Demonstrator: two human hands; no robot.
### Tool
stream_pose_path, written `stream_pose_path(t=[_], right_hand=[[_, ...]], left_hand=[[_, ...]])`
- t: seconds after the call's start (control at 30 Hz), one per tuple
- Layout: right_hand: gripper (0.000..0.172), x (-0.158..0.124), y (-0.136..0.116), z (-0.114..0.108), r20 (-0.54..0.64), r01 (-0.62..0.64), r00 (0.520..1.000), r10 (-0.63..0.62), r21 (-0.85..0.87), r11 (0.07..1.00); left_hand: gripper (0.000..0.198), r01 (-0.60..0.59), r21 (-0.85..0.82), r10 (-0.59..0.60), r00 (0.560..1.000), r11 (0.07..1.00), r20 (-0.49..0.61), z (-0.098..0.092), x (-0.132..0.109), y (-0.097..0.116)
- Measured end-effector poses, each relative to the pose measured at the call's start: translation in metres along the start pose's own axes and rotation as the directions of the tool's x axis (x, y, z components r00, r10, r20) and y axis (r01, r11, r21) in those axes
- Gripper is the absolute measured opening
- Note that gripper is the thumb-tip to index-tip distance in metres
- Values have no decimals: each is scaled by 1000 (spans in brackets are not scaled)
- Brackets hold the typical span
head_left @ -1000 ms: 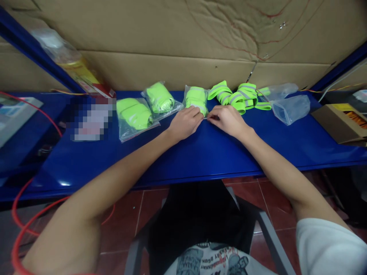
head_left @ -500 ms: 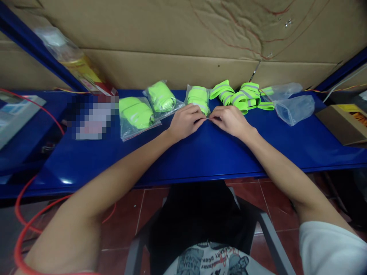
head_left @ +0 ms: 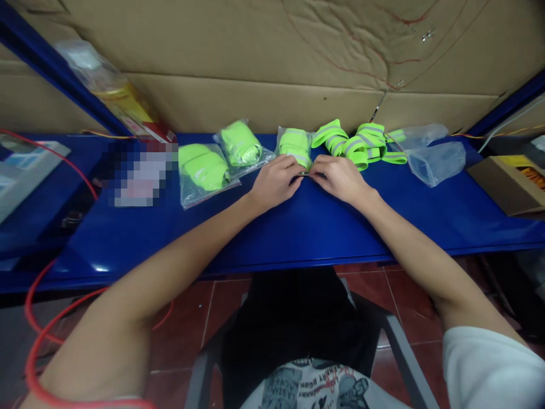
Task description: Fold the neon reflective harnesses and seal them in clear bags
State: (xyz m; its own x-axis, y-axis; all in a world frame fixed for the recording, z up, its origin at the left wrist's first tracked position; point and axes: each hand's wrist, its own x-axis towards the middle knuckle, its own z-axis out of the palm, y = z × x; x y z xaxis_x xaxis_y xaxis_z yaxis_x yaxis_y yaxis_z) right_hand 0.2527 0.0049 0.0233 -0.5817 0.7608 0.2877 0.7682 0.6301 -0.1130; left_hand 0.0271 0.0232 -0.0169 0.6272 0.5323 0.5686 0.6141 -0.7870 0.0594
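A clear plastic bag with a rolled neon-green strap [head_left: 294,140] in it lies at the middle of the blue table. At the near edge of this bag, my left hand [head_left: 277,180] and my right hand [head_left: 338,177] pinch its opening, fingertips nearly touching. Just left are two more bagged green rolls, one farther back [head_left: 240,143] and one nearer [head_left: 203,167]. Loose green straps with grey stripes [head_left: 361,143] lie in a heap beyond my right hand.
Clear empty bags [head_left: 438,162] lie right of the straps, near an open cardboard box [head_left: 504,184]. A wrapped bottle [head_left: 114,94] leans at the back left. Red hose [head_left: 32,346] loops at the lower left. Cardboard [head_left: 238,45] stands behind the blue table [head_left: 272,238].
The fingertips have shifted slightly at the bag's edge, and a thin dark line now shows between them. The rest is nearly unchanged.
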Motion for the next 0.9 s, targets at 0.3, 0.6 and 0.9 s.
stream_pose_path(t=[0.3, 0.6, 0.9], right_hand=[[20, 0, -6, 6, -55, -22, 998, 18, -70, 997], [21, -1, -5, 5, -60, -35, 998, 30, -70, 997], [26, 6, -12, 14, -49, -14, 999, 9, -115, 993]], left_hand=[[32, -59, 74, 55, 997, 995, 61, 1, 2, -1], [23, 38, 66, -42, 998, 997, 56, -8, -6, -7], [23, 41, 31, -42, 998, 999, 38, -1, -5, -9]])
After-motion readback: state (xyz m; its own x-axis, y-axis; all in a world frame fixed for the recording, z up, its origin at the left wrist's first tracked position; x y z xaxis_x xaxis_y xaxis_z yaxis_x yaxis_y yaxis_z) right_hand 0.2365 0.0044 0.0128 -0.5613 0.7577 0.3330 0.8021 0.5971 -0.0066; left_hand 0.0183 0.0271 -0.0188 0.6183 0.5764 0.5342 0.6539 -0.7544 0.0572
